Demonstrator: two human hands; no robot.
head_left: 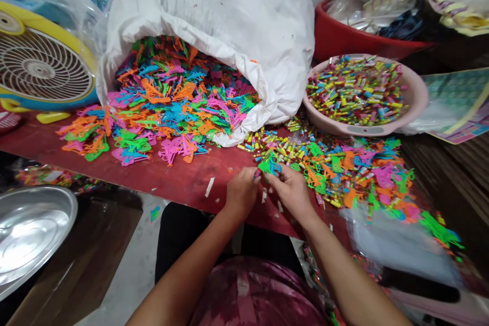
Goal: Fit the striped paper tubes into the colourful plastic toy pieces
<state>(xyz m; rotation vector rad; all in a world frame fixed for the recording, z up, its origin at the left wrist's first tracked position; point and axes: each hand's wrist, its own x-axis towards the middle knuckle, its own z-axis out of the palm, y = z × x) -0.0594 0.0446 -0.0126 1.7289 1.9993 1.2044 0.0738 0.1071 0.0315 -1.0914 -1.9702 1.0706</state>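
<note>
left hand [241,192], right hand [291,191]: both pinching green-blue plastic cutout [269,164] | spot: over red surface [183,183], in front of white sack [214,25]

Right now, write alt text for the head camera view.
The left hand and right hand meet at a green-and-blue plastic piece above a red table. Beside them, a white sack spills bright plastic pieces, and a pink basin holds small colourful tubes.

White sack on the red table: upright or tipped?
Tipped on its side: the white sack lies mouth open, with bright plastic shapes spilling out across the red tabletop.
</note>
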